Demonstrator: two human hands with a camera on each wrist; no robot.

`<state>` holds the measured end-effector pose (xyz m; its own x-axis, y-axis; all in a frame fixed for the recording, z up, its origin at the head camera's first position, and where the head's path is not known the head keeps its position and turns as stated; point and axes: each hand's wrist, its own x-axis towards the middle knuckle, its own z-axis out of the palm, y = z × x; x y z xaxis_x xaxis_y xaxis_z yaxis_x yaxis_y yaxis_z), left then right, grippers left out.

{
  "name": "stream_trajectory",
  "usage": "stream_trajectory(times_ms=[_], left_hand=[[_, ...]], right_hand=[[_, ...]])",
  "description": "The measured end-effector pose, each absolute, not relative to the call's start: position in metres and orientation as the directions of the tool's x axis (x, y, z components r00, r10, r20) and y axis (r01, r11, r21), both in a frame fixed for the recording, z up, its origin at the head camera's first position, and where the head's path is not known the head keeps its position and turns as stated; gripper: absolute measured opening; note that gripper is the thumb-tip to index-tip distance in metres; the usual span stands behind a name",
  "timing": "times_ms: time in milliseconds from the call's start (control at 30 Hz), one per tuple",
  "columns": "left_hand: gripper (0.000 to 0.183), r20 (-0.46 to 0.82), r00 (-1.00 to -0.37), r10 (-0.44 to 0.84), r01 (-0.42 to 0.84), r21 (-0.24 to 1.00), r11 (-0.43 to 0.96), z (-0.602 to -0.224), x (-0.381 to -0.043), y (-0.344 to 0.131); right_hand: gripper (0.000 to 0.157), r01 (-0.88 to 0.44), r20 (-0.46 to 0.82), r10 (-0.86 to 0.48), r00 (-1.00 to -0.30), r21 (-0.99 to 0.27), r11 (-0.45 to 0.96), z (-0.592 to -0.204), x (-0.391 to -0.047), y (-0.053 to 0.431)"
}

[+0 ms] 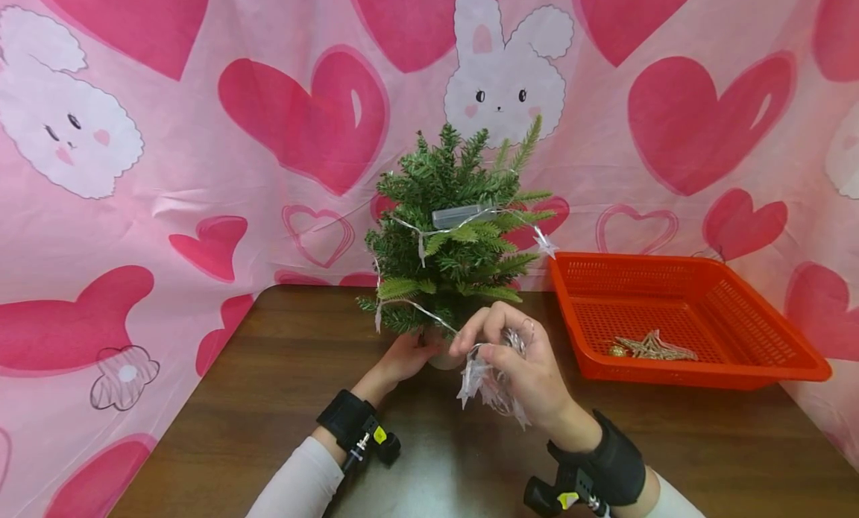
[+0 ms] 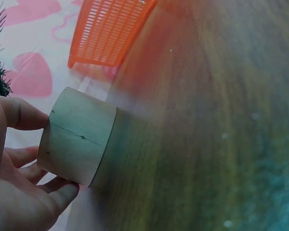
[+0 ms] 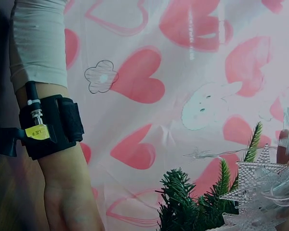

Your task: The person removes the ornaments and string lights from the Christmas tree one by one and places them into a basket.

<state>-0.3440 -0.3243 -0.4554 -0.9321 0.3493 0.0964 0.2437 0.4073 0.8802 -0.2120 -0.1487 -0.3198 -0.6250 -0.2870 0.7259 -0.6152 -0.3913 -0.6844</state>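
A small artificial Christmas tree [image 1: 446, 261] stands on the table in the head view. My left hand [image 1: 403, 358] grips its round wooden base [image 2: 79, 137], thumb on one side and fingers on the other in the left wrist view. Just right of the base, my right hand [image 1: 537, 376] holds a bunched string of clear star lights [image 1: 493, 387]. From that bundle the wire runs to the lower branches and up around the tree. A clear battery box [image 1: 463, 216] sits among the upper branches. Plastic stars [image 3: 260, 178] show large in the right wrist view.
An orange-red plastic basket [image 1: 698, 376] stands right of the tree, holding a glittery star ornament [image 1: 654, 346] and a small gold ball [image 1: 617, 350]. Behind the brown wooden table [image 1: 268, 399] hangs a pink cloth [image 1: 416, 93] with hearts and rabbits.
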Motion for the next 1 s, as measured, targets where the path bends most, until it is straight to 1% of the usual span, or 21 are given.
stream_trajectory(times_ms=[200, 433, 567, 633, 767, 867, 1000], left_hand=[[0.048, 0.117, -0.929, 0.352, 0.253, 0.893, 0.372, -0.4569, -0.3444, -0.3234], [0.052, 0.119, -0.936, 0.332, 0.258, 0.873, 0.414, -0.4555, -0.3410, -0.3242], [0.051, 0.149, -0.927, 0.345, 0.279, 0.888, 0.366, -0.4548, -0.3409, -0.3231], [0.049, 0.172, -0.919, 0.356, 0.297, 0.894, 0.336, -0.4548, -0.3414, -0.3226], [0.049, 0.206, -0.907, 0.368, 0.328, 0.894, 0.306, -0.4552, -0.3420, -0.3222], [0.053, 0.226, -0.900, 0.374, 0.341, 0.898, 0.279, -0.4558, -0.3431, -0.3216], [0.051, 0.260, -0.882, 0.392, 0.364, 0.905, 0.218, -0.4565, -0.3458, -0.3201]], right_hand=[[0.017, -0.622, 0.739, -0.275, -0.615, -0.669, -0.407, -0.3213, -0.2125, -0.1489], [0.016, -0.653, 0.756, -0.270, -0.597, -0.653, -0.384, -0.3233, -0.2131, -0.1466], [0.015, -0.674, 0.755, -0.250, -0.606, -0.654, -0.343, -0.3225, -0.2115, -0.1452], [0.015, -0.686, 0.748, -0.232, -0.622, -0.664, -0.299, -0.3219, -0.2102, -0.1441], [0.019, -0.691, 0.705, -0.189, -0.683, -0.708, -0.145, -0.3207, -0.2070, -0.1418], [0.021, -0.639, 0.635, -0.190, -0.749, -0.768, -0.048, -0.3205, -0.2054, -0.1406], [0.027, -0.549, 0.532, -0.236, -0.813, -0.836, 0.009, -0.3216, -0.2057, -0.1407]])
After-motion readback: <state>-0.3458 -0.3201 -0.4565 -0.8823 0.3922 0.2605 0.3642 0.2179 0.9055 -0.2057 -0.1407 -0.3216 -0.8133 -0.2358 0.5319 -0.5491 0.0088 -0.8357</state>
